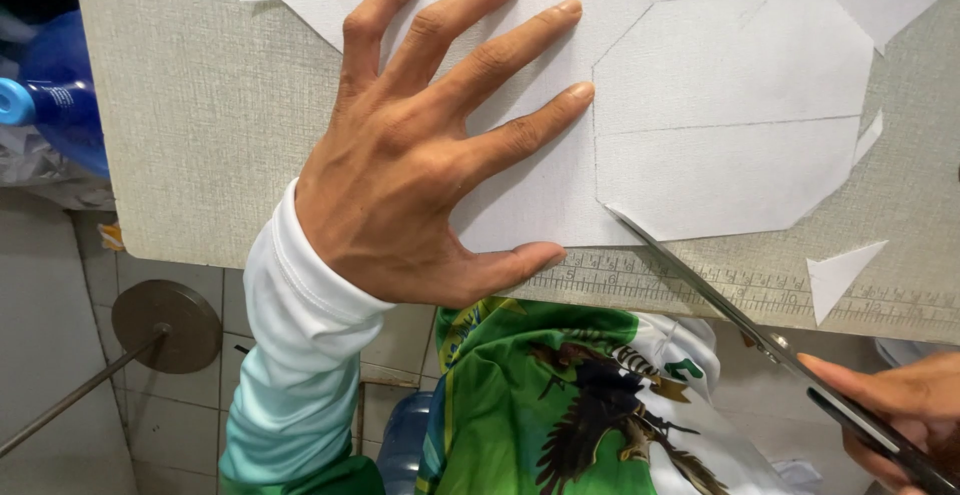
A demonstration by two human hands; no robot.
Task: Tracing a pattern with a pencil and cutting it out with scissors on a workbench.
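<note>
Left hand [420,145] is spread flat, fingers fanned, pressing the white fabric sheet [560,195] down on the desk [190,105]. Right hand [895,410] sits off to the lower right, wrapped around the handles of the scissors [700,290]. Their blades run diagonally up-left from that hand, with the tip right at the fabric's near edge, just right of the left thumb, where a pencilled outline [735,120] starts. So the right hand's nearer the cut. It's mostly out of frame, though, so the exact grip and the blade gap are hard to make out.
</note>
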